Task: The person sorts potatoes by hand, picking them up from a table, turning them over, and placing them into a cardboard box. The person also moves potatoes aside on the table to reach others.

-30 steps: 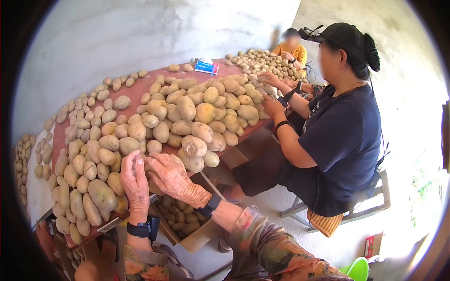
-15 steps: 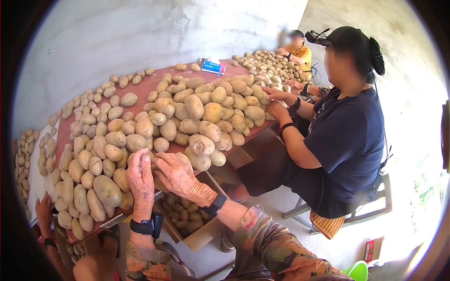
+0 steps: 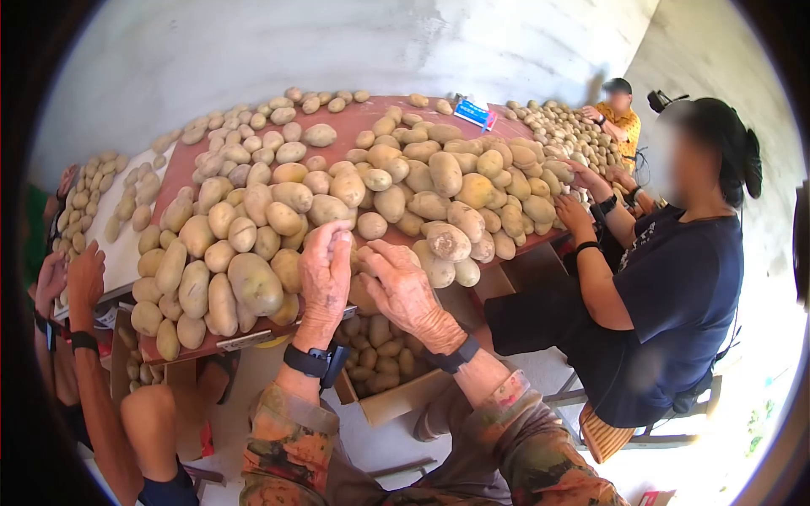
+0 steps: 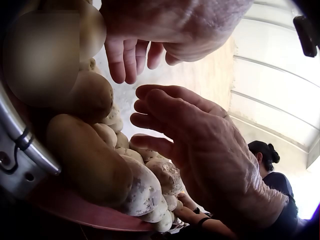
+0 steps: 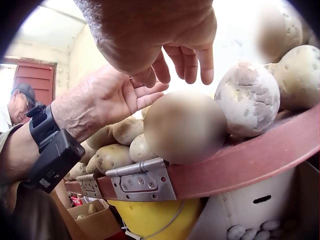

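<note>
Both hands are raised at the near edge of the red table (image 3: 344,117), palms facing each other with a gap between them. My left hand (image 3: 326,268) has its fingers extended upward beside the heap of potatoes (image 3: 257,282). To its right, my right hand (image 3: 403,287) bends its fingers loosely downward. Neither hand holds anything in the wrist views. Near the fingers of the right hand, a rounded potato (image 5: 185,127) sits at the table edge, next to a potato with cracked, pale skin (image 5: 247,100). A long potato (image 4: 90,160) lies below the left hand.
Under the table edge stands a cardboard box (image 3: 401,403) with potatoes inside, and a yellow bucket (image 5: 155,217). A person in a dark shirt (image 3: 679,278) sits at the right, handling potatoes. Another person's arms (image 3: 89,337) reach in at the left. A tissue box (image 3: 474,114) is at the back.
The head view has swung left, so the table and both hands appear further right. The hands keep nearly the same pose. More of the people at the left edge now shows.
</note>
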The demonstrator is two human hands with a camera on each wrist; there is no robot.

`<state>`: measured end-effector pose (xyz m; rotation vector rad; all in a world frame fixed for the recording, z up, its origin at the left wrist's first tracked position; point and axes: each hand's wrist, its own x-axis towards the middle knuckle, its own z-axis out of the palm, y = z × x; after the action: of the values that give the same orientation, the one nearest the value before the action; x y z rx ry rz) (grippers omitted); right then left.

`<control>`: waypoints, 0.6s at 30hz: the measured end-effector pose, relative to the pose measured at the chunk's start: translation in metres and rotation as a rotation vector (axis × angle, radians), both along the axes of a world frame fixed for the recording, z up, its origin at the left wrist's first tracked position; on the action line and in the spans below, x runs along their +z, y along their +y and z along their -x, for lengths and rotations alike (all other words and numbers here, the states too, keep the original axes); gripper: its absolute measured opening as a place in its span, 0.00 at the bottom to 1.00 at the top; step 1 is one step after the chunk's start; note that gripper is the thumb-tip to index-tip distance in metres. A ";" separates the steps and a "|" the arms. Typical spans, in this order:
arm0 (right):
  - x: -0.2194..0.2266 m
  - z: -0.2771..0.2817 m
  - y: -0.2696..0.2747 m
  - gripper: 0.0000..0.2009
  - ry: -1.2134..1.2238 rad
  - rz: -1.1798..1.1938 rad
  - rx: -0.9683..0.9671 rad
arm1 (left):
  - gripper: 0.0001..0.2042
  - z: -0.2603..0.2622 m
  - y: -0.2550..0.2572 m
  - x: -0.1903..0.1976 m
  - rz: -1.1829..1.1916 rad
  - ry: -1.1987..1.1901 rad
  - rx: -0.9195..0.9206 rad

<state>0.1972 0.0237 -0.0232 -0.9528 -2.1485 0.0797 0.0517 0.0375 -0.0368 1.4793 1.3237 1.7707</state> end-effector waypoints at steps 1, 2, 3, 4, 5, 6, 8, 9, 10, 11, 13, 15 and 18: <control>0.000 0.000 -0.001 0.17 0.013 -0.007 0.002 | 0.09 0.000 0.000 0.001 -0.004 -0.002 0.003; 0.000 -0.001 -0.001 0.16 0.026 -0.015 0.003 | 0.09 0.000 0.000 0.002 -0.009 -0.003 0.006; 0.000 -0.002 -0.002 0.15 0.039 -0.024 0.003 | 0.09 0.000 0.000 0.003 -0.015 -0.006 0.007; 0.002 -0.003 -0.004 0.15 0.024 -0.029 0.002 | 0.09 0.000 -0.002 0.005 -0.012 -0.014 -0.005; 0.004 -0.005 -0.005 0.16 0.027 -0.023 0.001 | 0.09 0.000 -0.003 0.005 -0.010 -0.024 -0.011; 0.004 -0.007 -0.006 0.16 0.029 -0.017 0.000 | 0.09 0.000 -0.002 0.004 -0.009 -0.036 -0.016; 0.003 -0.013 -0.006 0.17 0.016 0.015 -0.020 | 0.09 0.001 -0.003 0.005 -0.004 -0.034 -0.020; 0.002 -0.015 -0.006 0.16 0.015 0.027 -0.028 | 0.09 0.002 -0.003 0.005 -0.009 -0.021 -0.016; 0.002 -0.016 -0.005 0.16 0.015 0.038 -0.037 | 0.09 0.002 -0.003 0.005 -0.014 -0.008 -0.012; 0.003 -0.017 -0.006 0.16 0.017 0.050 -0.047 | 0.09 0.002 -0.003 0.004 -0.019 0.008 -0.010; 0.005 -0.019 -0.008 0.16 -0.012 0.040 -0.043 | 0.09 0.002 -0.001 0.001 -0.043 0.037 -0.007; 0.008 -0.019 -0.012 0.17 -0.054 0.029 -0.036 | 0.08 0.003 -0.002 0.004 -0.052 0.063 -0.004; 0.026 -0.023 -0.026 0.15 -0.085 0.078 -0.020 | 0.09 0.002 -0.005 0.008 -0.095 0.057 -0.012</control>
<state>0.2202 -0.0019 0.0033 -1.0391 -2.2270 0.1164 0.0494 0.0325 -0.0286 1.5969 1.2707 1.8187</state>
